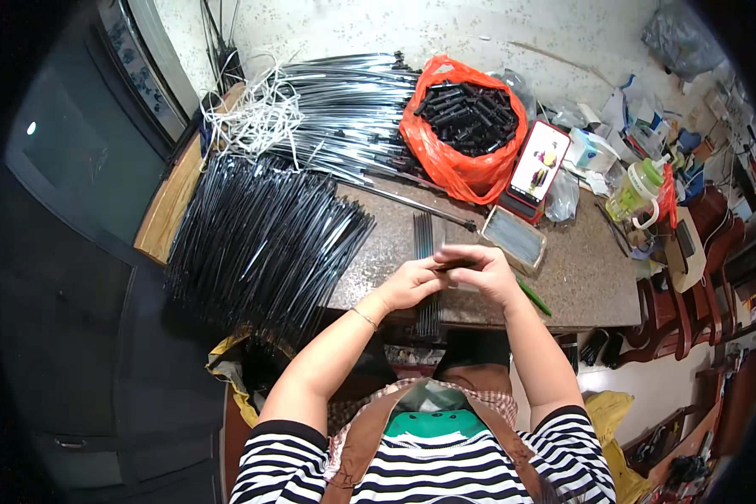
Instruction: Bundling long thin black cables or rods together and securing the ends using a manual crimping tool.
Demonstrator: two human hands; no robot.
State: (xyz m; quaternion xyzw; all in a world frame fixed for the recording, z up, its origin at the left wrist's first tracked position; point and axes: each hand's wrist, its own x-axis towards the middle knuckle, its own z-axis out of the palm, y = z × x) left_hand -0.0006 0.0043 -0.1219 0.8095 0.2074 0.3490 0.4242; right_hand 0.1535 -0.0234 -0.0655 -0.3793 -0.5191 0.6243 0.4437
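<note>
Two hands: left hand (pixel 412 284), right hand (pixel 485 273), both curled; hold unclear.
Thin rods (pixel 428 316): several, beneath.
One orange-red bag (pixel 460 179): many black tubes (pixel 470 118).

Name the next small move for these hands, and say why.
Probably press the left hand lightly down to steady the thin dark rods: it is over them, their near ends reach the front edge of the table, and the right hand meets it above them. What lies between the hands is too hidden to tell.
</note>
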